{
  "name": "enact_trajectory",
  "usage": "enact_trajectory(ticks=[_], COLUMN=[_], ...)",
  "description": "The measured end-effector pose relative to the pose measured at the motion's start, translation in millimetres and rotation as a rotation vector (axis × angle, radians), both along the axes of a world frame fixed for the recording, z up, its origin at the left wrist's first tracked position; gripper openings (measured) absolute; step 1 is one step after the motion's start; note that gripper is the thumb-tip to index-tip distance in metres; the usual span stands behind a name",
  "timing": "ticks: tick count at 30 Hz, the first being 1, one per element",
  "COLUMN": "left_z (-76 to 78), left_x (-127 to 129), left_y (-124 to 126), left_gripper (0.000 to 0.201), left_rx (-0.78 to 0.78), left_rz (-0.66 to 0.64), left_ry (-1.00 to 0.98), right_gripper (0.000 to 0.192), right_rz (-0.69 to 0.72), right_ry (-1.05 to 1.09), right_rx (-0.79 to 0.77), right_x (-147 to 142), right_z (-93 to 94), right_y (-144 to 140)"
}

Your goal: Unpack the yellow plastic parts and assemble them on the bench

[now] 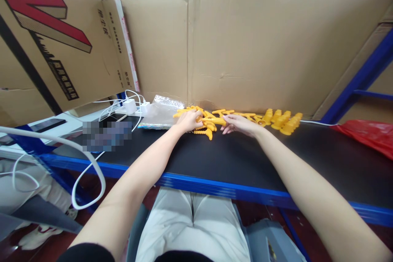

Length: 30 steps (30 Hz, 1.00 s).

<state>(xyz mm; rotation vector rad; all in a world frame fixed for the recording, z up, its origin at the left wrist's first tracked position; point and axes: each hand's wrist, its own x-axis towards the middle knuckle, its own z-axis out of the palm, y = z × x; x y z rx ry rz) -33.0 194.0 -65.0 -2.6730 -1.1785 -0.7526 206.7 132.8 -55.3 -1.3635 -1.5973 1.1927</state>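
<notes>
Between my two hands is a yellow plastic rod-like piece (216, 121). My left hand (189, 121) curls round its left end, the fingertips partly hidden. At the right end, my right hand (238, 124) pinches it between thumb and fingers. More yellow branched plastic pieces (225, 112) lie behind and around the hands on the black shelf top (221, 159). One yellow piece with a ridged stem (208, 132) lies just in front of my left hand. To the right of my right hand lie several rows of nested yellow cup-like parts (285, 122).
A silvery plastic bag (161, 111) lies left of the hands, beside white chargers and cables (130, 106). Cardboard (251, 49) walls the back. A red plastic bag (368, 135) lies far right. The blue shelf edge (221, 188) runs across the front; a white cable (98, 176) hangs over it.
</notes>
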Motion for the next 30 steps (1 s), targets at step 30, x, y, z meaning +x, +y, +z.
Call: enact_trajectory(ticks=[30], left_z=[-0.2], left_x=[0.3], left_y=[0.7], left_gripper=[0.023], left_rx=[0.004], left_rz=[0.002], left_ry=[-0.012], right_gripper=[0.035], right_rz=[0.061], right_ry=[0.089], right_rx=[0.046], right_x=[0.3], right_z=[2.4], right_y=[-3.9])
